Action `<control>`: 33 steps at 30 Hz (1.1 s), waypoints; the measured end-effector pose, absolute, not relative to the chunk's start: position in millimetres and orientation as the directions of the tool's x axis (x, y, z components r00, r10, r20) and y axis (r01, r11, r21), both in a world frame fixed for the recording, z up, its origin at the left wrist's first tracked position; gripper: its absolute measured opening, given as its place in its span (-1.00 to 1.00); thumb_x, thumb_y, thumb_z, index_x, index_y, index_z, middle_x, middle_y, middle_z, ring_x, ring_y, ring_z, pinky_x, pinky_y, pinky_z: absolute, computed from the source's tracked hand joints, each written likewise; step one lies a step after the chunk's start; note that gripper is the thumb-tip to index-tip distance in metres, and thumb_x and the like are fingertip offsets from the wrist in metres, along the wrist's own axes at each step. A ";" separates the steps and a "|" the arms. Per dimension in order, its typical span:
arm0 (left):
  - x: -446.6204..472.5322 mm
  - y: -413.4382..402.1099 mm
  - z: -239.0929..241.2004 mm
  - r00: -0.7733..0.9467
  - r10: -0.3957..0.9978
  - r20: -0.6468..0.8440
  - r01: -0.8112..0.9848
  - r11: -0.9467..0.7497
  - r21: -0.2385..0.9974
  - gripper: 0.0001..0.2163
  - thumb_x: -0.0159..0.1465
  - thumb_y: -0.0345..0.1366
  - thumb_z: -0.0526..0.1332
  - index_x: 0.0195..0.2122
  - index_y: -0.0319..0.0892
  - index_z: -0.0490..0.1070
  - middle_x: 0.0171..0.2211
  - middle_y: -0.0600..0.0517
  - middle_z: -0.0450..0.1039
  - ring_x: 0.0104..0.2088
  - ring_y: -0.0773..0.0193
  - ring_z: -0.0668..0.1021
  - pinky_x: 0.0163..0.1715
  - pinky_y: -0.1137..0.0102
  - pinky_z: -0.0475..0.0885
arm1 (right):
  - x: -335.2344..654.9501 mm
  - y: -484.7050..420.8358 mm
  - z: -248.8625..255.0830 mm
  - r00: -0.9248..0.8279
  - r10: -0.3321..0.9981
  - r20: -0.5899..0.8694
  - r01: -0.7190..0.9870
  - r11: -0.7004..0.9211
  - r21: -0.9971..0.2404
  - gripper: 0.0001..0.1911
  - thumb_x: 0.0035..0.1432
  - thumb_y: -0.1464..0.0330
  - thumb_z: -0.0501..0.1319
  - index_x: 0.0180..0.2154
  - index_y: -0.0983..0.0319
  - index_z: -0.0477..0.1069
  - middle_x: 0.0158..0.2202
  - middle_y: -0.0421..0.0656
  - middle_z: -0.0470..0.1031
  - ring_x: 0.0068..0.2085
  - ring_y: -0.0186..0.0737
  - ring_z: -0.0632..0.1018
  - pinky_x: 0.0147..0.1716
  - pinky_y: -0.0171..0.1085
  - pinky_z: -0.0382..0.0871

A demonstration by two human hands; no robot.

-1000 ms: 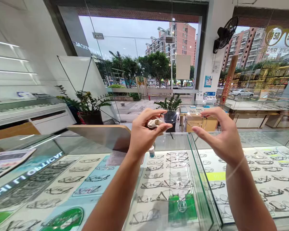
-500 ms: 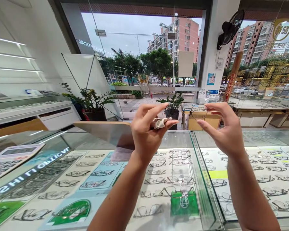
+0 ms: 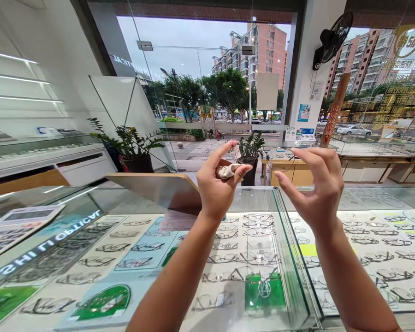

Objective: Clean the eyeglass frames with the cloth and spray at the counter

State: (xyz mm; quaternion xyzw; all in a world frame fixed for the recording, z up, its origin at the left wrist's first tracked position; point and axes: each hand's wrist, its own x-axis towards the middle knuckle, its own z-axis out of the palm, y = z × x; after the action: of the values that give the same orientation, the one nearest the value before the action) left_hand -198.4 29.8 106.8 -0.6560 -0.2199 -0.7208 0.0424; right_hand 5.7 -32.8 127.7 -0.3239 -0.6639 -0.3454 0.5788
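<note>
A pair of thin dark-rimmed eyeglasses [image 3: 267, 160] is held up between my hands, above the glass display case. My left hand [image 3: 216, 189] has a crumpled white cloth [image 3: 225, 172] in its palm, while its index finger and thumb reach to one side of the glasses. On the other side, my right hand [image 3: 320, 189] has its index fingertip at the upper rim and its thumb near the lower rim, the remaining fingers curled loosely. The lenses are clear and hard to make out against the background.
Below my arms, the glass display case [image 3: 278, 230] contains rows of eyeglass frames and a green card [image 3: 264, 291]. A wood-edged mirror or board [image 3: 152, 186] stands on the counter at left. Potted plants [image 3: 134, 147] and a glass shopfront lie beyond.
Both hands have shifted a little, the left one to the right and the right one to the left. The eyeglasses have moved slightly left, and my left index finger is raised higher.
</note>
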 end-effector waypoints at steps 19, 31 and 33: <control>-183.4 36.4 93.7 -0.299 0.066 0.952 0.471 -0.858 0.207 -0.47 0.28 -0.04 0.40 0.22 -0.05 0.37 0.11 -0.08 0.52 -0.46 0.45 0.54 -0.51 0.46 0.43 | -5.2 -33.3 126.3 -0.074 0.096 0.993 0.822 0.570 0.006 -0.67 0.24 0.25 0.32 0.04 0.04 0.42 -0.05 -0.11 0.53 0.02 0.05 0.54 0.08 0.12 0.44; -182.9 25.4 94.6 -0.311 0.029 0.950 0.532 -0.823 0.199 -0.49 0.22 -0.08 0.46 0.13 -0.11 0.41 0.00 -0.04 0.48 -0.43 0.41 0.46 -0.40 0.40 0.45 | -4.9 -33.8 129.0 0.223 0.439 0.871 0.448 0.747 -0.491 -0.77 0.36 0.21 0.21 -0.08 0.12 0.58 -0.07 -0.10 0.63 -0.05 -0.12 0.62 -0.04 -0.06 0.54; -182.6 24.3 95.3 -0.317 0.024 0.948 0.537 -0.819 0.201 -0.50 0.21 -0.08 0.47 0.11 -0.11 0.42 -0.03 -0.02 0.48 -0.42 0.40 0.45 -0.38 0.39 0.45 | -4.3 -31.9 128.7 0.254 0.469 0.846 0.410 0.740 -0.534 -0.77 0.34 0.20 0.23 -0.09 0.14 0.59 -0.09 -0.10 0.65 -0.07 -0.13 0.63 -0.06 -0.07 0.54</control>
State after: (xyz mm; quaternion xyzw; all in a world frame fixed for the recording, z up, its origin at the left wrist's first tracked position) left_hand -182.6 24.3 95.3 -0.5601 -0.2507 -0.7719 0.1661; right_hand -4.3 -31.9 128.7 -0.3602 -0.6102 0.0209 0.7053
